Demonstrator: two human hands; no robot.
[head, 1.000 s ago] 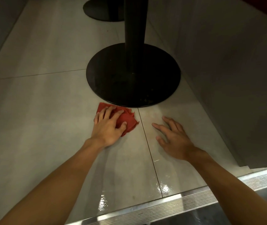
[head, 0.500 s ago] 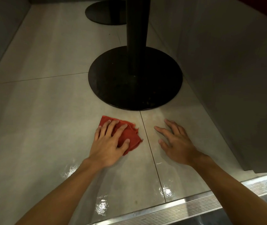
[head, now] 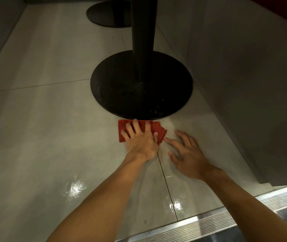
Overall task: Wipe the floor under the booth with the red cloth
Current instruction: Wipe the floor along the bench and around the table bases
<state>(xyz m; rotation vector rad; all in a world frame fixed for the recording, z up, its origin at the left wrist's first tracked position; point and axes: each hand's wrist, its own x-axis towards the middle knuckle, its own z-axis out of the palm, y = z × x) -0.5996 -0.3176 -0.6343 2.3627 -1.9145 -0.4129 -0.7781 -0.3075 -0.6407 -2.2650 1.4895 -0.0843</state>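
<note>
Left hand (head: 140, 142) presses flat, fingers straight, on the red cloth (head: 157, 131) mid-frame at the table base (head: 121, 95); right hand (head: 189, 155) rests flat and released on the floor (head: 43, 128).

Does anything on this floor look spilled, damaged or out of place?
Nothing stands out. The shiny wet patches on the floor near the metal strip fit wiping. The red cloth lies slightly crumpled under the left hand, at the rim of the black base.
</note>
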